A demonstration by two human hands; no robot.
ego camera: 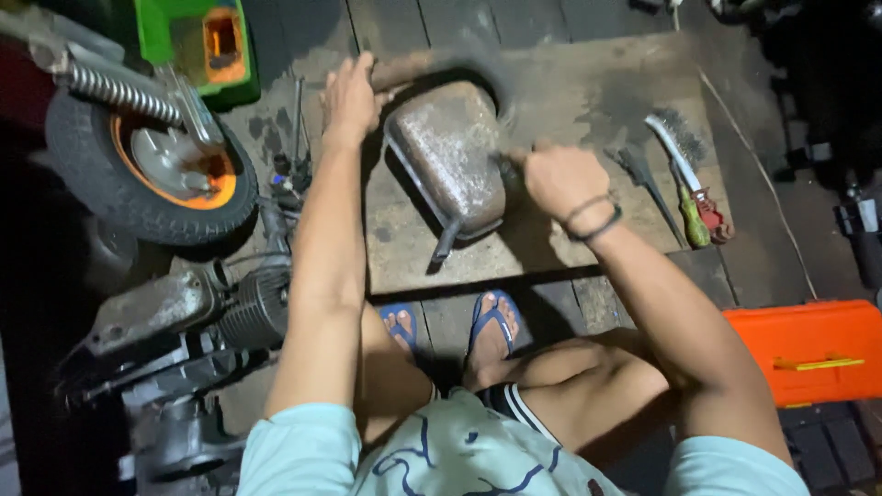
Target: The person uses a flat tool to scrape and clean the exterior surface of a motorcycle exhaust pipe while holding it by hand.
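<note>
A rusty grey metal tank [448,152] lies on a worn flat board [588,92] on the floor, just ahead of the blue sandals [496,317]. The left hand [351,96] rests at its far edge, fingers curled on the rim. The right hand [560,179] is fisted round a small tool against its right side. Bare board lies rightward up to the wire brush [675,152]; a small wheel [152,170] crowds the left.
</note>
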